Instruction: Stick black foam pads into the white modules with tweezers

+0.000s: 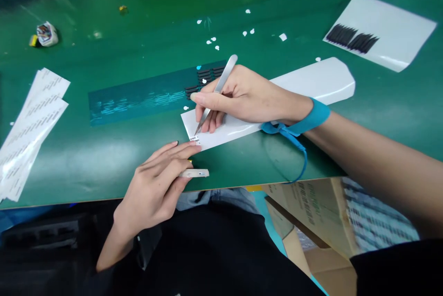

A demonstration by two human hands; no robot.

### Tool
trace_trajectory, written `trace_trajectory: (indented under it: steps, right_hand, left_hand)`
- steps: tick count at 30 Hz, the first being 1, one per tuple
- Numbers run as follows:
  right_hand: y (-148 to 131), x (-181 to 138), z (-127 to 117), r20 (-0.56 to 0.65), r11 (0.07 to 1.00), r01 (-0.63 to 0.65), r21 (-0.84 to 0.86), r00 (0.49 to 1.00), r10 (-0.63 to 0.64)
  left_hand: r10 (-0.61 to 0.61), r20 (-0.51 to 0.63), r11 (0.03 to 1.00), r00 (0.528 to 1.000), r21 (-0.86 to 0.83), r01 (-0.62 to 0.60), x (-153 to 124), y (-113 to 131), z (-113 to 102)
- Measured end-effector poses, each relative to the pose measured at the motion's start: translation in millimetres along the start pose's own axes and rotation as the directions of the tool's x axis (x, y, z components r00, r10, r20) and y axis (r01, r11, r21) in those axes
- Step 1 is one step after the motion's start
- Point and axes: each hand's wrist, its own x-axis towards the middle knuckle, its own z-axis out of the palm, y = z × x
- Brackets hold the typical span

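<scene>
My right hand (242, 95), a blue wrist strap (313, 116) behind it, is closed around metal tweezers (225, 74). Their tip points down at small black marks or pieces at the left end of a long white sheet (311, 81). My left hand (155, 183) is closed on a slim, pale grey-white piece (195, 173), its kind unclear, between thumb and fingers. Its outer fingers touch the sheet's near left corner. Beyond the hands lies a translucent blue strip (138, 95) bearing short black strips (211, 74), partly hidden by the right hand.
Printed white sheets (34, 125) overlap on the left of the green table (114, 153). Another white sheet with black strips (391, 24) lies at the far right. Small white bits (245, 33) are scattered beyond the strip. A cardboard box (311, 213) stands below the table's front edge.
</scene>
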Motion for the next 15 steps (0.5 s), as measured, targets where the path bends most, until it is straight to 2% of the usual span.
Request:
trace_trajectory:
  steps: [11,13,15]
  right_hand:
    - [-1.0,0.6,-2.1,0.085,0.999,0.030,-0.026,0.996,-0.028]
    - [-1.9,0.0,-0.4,0.057,1.000,0.021,-0.019,0.998,-0.019]
    - [-2.1,-0.8,1.0,-0.025,1.000,0.003,-0.014,1.000,-0.004]
  left_hand:
    - [-0.009,0.042,0.999,0.999,-0.041,0.010,-0.3,-3.0,-4.8]
    - [-0.016,0.049,0.998,0.999,-0.053,0.019,0.2,-3.5,-7.2]
    - [-0.028,0.061,0.997,0.998,-0.068,0.032,1.1,-3.9,-9.9]
